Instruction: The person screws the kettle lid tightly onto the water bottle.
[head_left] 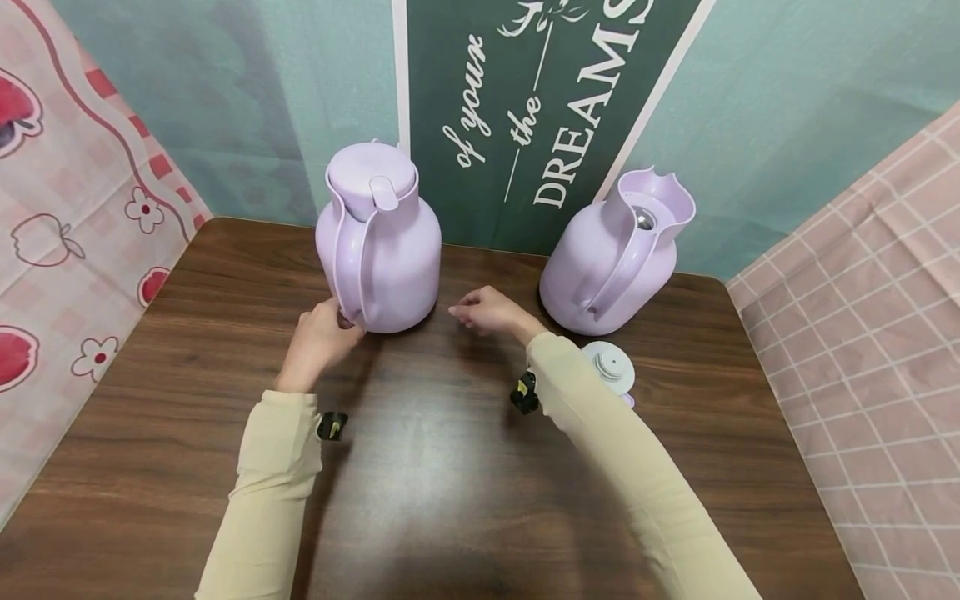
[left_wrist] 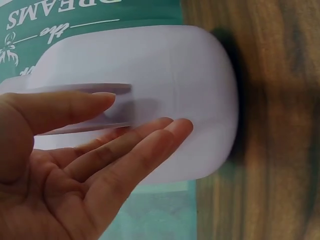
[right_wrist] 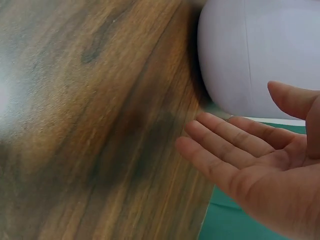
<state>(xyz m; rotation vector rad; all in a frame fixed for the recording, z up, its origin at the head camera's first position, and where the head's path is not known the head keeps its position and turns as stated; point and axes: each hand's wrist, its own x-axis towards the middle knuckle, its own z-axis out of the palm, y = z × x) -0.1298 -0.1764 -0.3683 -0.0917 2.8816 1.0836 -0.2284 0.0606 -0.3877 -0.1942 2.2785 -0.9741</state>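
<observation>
A lilac vacuum jug (head_left: pixel 408 262) with its lid on stands upright at the back left, its handle (head_left: pixel 349 267) facing me. My left hand (head_left: pixel 318 337) is at the lower end of that handle. In the left wrist view, the thumb of my left hand (left_wrist: pixel 85 165) lies along the handle, while the other fingers stretch loosely beside the jug body; whether they touch it, I cannot tell. Just right of the same jug (right_wrist: pixel 255 50), my right hand (right_wrist: pixel 250 155) is apart from it, fingers extended and holding nothing.
A second lilac jug (head_left: pixel 573 275), its top uncovered, stands at the back right. In front of it, partly behind my right sleeve, lies a round white lid (head_left: pixel 613 367) with a lilac edge. Fabric walls border the wooden table (head_left: pixel 420 483) at the back and sides.
</observation>
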